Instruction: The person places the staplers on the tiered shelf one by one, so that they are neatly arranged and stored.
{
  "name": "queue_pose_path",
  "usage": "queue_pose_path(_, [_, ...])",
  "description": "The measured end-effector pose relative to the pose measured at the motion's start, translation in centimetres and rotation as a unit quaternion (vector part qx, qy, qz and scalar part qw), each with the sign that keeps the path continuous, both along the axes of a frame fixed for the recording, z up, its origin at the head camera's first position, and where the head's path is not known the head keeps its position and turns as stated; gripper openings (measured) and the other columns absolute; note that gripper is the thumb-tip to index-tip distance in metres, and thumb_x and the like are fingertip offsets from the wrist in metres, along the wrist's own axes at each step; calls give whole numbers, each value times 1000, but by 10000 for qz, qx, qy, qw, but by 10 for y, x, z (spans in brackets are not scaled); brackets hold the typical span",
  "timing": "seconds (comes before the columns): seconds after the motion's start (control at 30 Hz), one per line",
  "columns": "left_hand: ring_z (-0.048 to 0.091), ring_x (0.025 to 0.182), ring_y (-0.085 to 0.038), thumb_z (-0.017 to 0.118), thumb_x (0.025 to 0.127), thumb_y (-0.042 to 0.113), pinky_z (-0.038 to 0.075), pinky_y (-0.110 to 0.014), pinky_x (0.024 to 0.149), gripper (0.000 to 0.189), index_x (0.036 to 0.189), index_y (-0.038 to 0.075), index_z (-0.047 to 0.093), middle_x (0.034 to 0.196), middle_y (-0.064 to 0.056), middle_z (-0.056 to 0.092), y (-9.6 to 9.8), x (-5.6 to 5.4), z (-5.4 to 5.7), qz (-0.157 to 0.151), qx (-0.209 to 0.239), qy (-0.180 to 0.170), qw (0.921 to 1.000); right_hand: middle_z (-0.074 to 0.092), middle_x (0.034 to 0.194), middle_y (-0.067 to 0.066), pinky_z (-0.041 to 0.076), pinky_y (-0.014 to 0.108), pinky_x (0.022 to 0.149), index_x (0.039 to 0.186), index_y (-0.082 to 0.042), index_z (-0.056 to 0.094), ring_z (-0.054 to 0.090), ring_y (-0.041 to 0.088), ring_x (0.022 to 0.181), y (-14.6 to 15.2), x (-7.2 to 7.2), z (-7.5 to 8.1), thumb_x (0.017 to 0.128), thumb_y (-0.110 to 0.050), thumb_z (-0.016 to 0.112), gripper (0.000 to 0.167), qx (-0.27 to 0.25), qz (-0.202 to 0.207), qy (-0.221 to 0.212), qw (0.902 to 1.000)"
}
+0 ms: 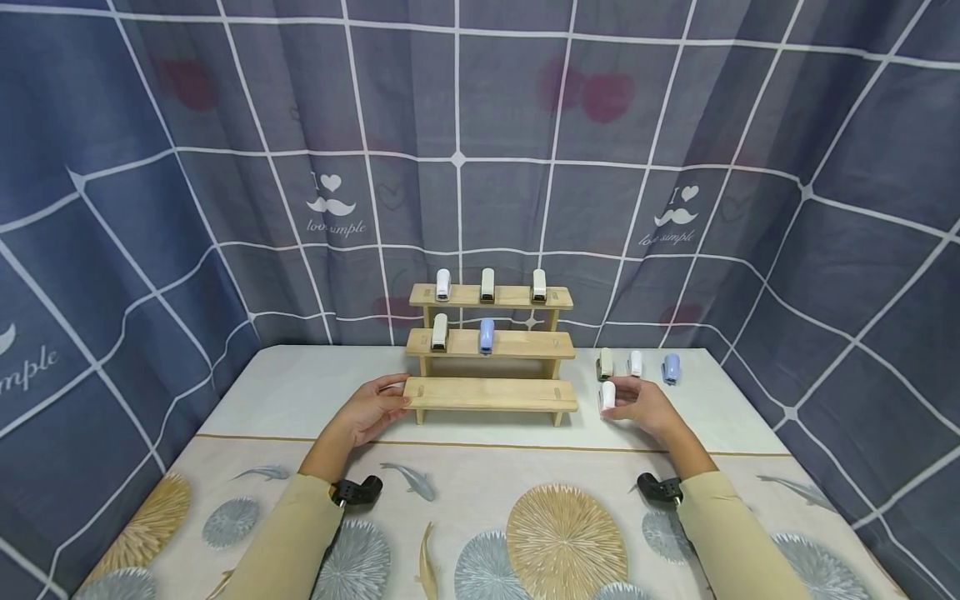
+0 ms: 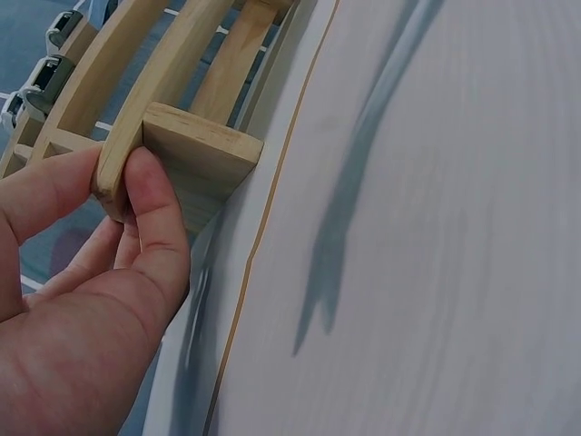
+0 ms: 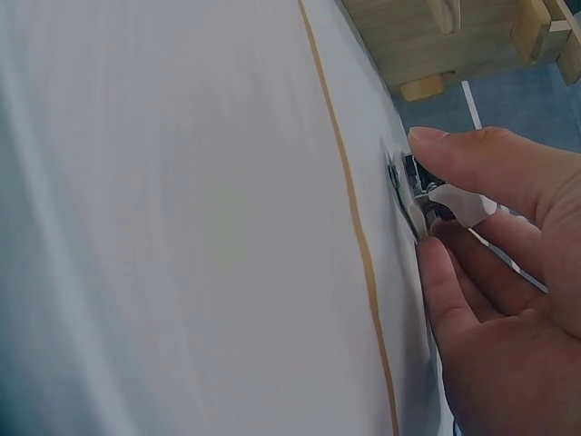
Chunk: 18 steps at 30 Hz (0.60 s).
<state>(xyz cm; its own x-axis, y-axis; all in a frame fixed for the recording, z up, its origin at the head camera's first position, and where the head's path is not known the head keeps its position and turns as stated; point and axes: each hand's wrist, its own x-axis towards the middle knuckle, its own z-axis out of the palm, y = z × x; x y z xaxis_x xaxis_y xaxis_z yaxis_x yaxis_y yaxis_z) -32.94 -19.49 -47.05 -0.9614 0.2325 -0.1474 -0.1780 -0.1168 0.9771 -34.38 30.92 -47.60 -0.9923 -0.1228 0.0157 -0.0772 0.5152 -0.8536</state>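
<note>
A three-step wooden stand (image 1: 491, 395) stands on the table. My left hand (image 1: 373, 407) pinches the left end of its lowest step, thumb and fingers round the board's edge (image 2: 123, 150) in the left wrist view. To the right of the stand, my right hand (image 1: 643, 405) grips a small white stapler (image 1: 607, 397) between thumb and fingers, low over the white tabletop. Its metal parts and white handle (image 3: 465, 204) show in the right wrist view. Close behind that hand are a cream stapler (image 1: 604, 364), another white stapler (image 1: 635, 362) and a blue stapler (image 1: 671, 368).
On the top step sit a white stapler (image 1: 443, 285) and two cream ones (image 1: 487, 286). The middle step bears a cream stapler (image 1: 439, 332) and a blue one (image 1: 487, 335). A grid-patterned curtain (image 1: 510, 200) hangs behind and at both sides. The patterned tablecloth (image 1: 465, 475) covers the front.
</note>
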Motion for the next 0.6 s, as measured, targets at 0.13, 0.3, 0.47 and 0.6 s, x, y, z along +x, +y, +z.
queue_pose_path(0.13, [67,90,-10,59,97,-9,59,-21,82,67,156,-7,30,107,-3,64,1,0,0,50,-34,-15,10000,59,137,33,58,36,101,142,12,50,62,43,126,0,0,-1,76,-4,89,79,93,-38,15,9999])
queue_pose_path(0.3, [68,91,-11,60,96,-10,60,-22,82,67,156,-7,31,108,-3,65,1,1,-1,57,-39,-20,10000,60,135,34,59,35,98,141,13,51,64,43,123,0,3,-2,75,-5,90,78,100,-49,74,9999])
queue_pose_path(0.47, [68,90,-10,60,96,-10,60,-22,82,67,156,-7,31,107,-2,65,0,1,0,42,-41,-38,10000,63,132,33,60,24,90,139,12,54,67,40,117,-2,10,-1,75,-8,90,76,178,15,136,9997])
queue_pose_path(0.6, [68,91,-10,60,96,-9,60,-22,83,67,156,-7,30,110,-4,65,0,0,1,15,-33,-25,10000,63,131,33,60,24,90,138,12,54,68,40,117,-5,16,2,75,-7,90,75,90,58,170,9998])
